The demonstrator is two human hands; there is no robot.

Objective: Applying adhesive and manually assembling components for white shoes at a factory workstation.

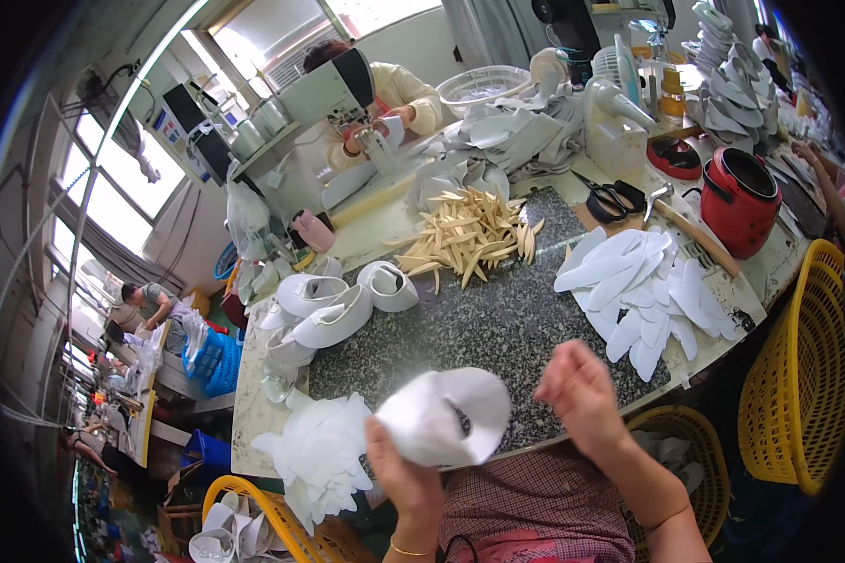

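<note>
My left hand (399, 469) is closed on a white shoe upper (441, 418), curved and hollow, held above the table's front edge. Just right of it, my right hand (580, 389) is raised with its fingers curled together. Whether anything small is pinched there I cannot make out. Under both hands lies a speckled dark stone slab (460, 328). Several finished-looking white uppers (333, 314) stand at its left. Thin white pieces (319, 455) are heaped at the near left corner, and more flat white insole-shaped pieces (638, 291) lie at the right.
Tan curved strips (469, 235) are piled on the slab's far side. Black scissors (610, 199), a hammer (695, 230) and a red pot (740, 202) sit at the right. Yellow baskets (789, 375) flank the table. Across it, another person (404, 94) works at a sewing machine (333, 94).
</note>
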